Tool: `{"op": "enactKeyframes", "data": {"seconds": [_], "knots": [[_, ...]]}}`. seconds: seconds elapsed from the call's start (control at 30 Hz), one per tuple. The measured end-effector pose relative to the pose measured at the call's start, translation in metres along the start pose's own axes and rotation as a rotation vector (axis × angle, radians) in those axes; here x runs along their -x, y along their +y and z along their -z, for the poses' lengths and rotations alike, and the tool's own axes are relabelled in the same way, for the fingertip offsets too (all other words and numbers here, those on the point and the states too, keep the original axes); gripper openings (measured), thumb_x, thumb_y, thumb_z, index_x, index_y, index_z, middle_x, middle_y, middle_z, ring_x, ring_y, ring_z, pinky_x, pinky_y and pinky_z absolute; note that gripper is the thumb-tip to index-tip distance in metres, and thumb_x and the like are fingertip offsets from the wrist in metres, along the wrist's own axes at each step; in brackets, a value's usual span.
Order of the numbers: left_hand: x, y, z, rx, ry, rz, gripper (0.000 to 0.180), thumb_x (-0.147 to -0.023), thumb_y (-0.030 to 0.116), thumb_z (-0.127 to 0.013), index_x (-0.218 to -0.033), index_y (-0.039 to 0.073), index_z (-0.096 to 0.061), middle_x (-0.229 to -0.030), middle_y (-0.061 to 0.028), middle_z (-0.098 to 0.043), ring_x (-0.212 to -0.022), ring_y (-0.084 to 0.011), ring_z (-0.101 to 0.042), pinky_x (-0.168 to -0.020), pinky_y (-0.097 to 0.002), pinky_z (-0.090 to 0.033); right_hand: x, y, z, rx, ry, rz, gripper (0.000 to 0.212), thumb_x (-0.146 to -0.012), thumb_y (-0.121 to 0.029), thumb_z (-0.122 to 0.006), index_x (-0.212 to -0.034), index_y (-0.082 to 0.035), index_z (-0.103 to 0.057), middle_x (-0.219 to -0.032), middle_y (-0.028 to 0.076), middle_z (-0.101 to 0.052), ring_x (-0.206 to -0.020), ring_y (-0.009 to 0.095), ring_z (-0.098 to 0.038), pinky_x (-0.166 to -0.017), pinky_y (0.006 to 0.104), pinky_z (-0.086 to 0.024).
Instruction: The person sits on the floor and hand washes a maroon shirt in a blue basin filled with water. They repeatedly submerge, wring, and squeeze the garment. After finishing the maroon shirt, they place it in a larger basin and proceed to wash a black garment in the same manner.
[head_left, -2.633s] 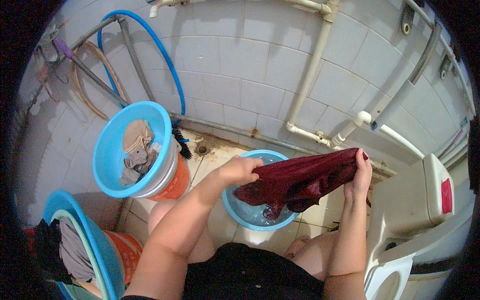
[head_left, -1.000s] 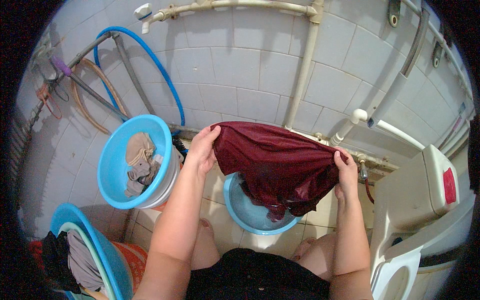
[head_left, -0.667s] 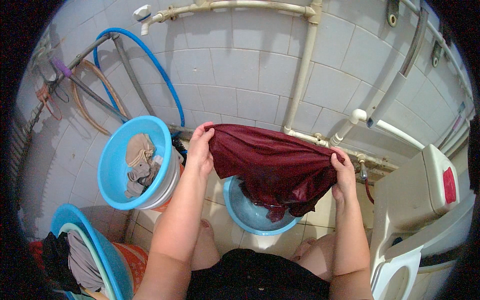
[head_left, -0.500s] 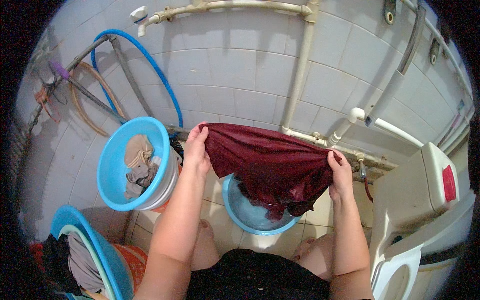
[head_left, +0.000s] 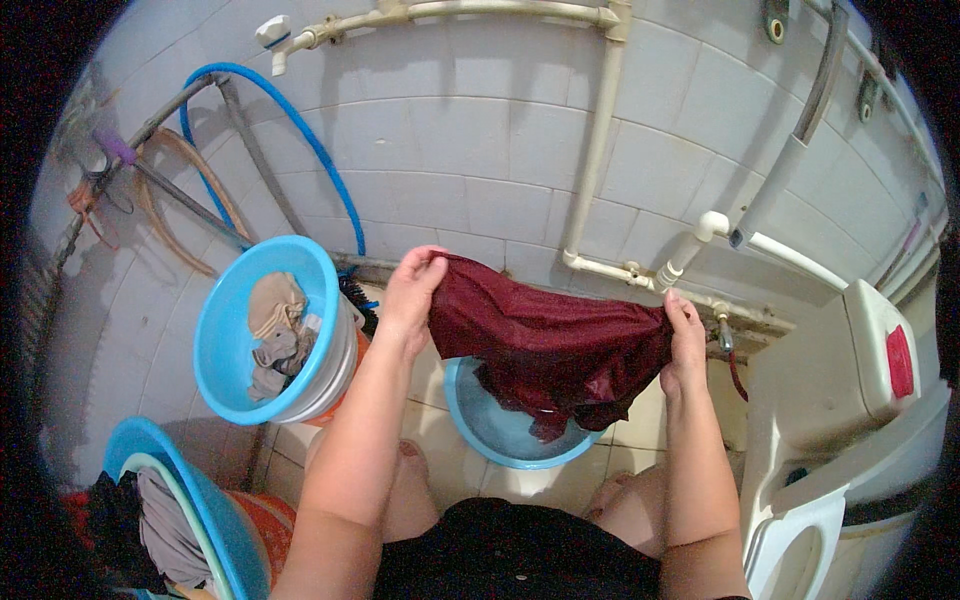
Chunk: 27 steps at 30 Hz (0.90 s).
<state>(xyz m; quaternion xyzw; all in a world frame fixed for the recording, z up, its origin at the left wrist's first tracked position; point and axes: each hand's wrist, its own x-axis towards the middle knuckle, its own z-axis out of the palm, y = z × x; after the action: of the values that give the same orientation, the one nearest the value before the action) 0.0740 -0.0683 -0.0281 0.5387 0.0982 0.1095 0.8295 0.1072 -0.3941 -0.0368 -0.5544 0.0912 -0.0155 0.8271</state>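
Note:
A dark maroon cloth, which looks wet, hangs stretched between my hands; whether it is a garment I cannot tell. My left hand pinches its upper left corner, and my right hand grips its upper right end. The top edge sags a little in the middle. Below, a light blue basin with water in it stands on the tiled floor. The cloth's lower part hangs over the basin and hides its far right side. Whether the lowest edge touches the water cannot be made out.
To the left, a blue basin with beige and grey clothes rests on a bucket. Nearer, a blue tub holds dark and grey laundry. A toilet stands at the right. Pipes and a tap line the tiled wall.
My left hand has moved right, closer to my right hand, so the cloth's top edge is slacker and sags more. My right hand has barely moved.

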Motion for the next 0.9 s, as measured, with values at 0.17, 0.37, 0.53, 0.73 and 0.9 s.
{"op": "enactKeyframes", "data": {"seconds": [0.17,0.37,0.53,0.73,0.9], "knots": [[0.02,-0.004,-0.026,-0.194,-0.233,0.158,0.024,-0.082,0.011,-0.062,-0.101,0.005,-0.048,-0.089,-0.0052,-0.062,-0.079,-0.0139,-0.058,-0.073,-0.0272,-0.046,0.022,-0.001,-0.019,0.354,-0.168,0.088,0.03,-0.077,-0.018,-0.07,-0.106,-0.011,-0.063,-0.075,-0.003,-0.051,-0.068,0.009,-0.047,-0.065,0.023,-0.04],[0.034,-0.031,-0.051,-0.372,-0.617,0.219,0.016,-0.088,0.011,-0.057,-0.099,0.007,-0.045,-0.083,-0.0031,-0.062,-0.076,-0.0111,-0.057,-0.068,-0.0264,-0.046,0.049,0.018,-0.042,0.467,-0.535,0.047,0.039,-0.079,-0.018,-0.069,-0.116,-0.011,-0.06,-0.081,0.0,-0.059,-0.075,0.008,-0.053,-0.071,0.0236,-0.045],[0.035,-0.041,-0.055,-0.322,-0.636,0.222,0.02,-0.088,0.012,-0.056,-0.103,0.007,-0.043,-0.087,-0.0064,-0.062,-0.084,-0.0121,-0.058,-0.072,-0.0274,-0.047,0.044,0.034,-0.04,0.551,-0.436,0.067,0.017,-0.077,-0.019,-0.071,-0.085,-0.004,-0.066,-0.079,0.002,-0.061,-0.072,0.011,-0.055,-0.068,0.0252,-0.045],[0.041,-0.042,-0.048,-1.012,-0.803,-0.009,0.029,-0.082,0.017,-0.06,-0.106,0.007,-0.047,-0.094,-0.0151,-0.061,-0.091,-0.0254,-0.059,-0.077,-0.0358,-0.046,0.037,0.025,-0.032,0.476,-0.368,0.28,0.011,-0.078,-0.014,-0.069,-0.08,-0.004,-0.063,-0.089,0.004,-0.055,-0.082,0.013,-0.051,-0.076,0.0259,-0.041],[0.034,-0.047,-0.039,-1.212,-0.653,-0.018,0.026,-0.079,0.021,-0.06,-0.101,0.007,-0.053,-0.095,-0.0158,-0.062,-0.092,-0.034,-0.058,-0.08,-0.0421,-0.045,0.031,0.014,-0.023,0.277,-0.242,0.144,0.007,-0.083,-0.012,-0.064,-0.084,-0.006,-0.061,-0.082,-0.002,-0.056,-0.077,0.008,-0.049,-0.072,0.0233,-0.04]]}}
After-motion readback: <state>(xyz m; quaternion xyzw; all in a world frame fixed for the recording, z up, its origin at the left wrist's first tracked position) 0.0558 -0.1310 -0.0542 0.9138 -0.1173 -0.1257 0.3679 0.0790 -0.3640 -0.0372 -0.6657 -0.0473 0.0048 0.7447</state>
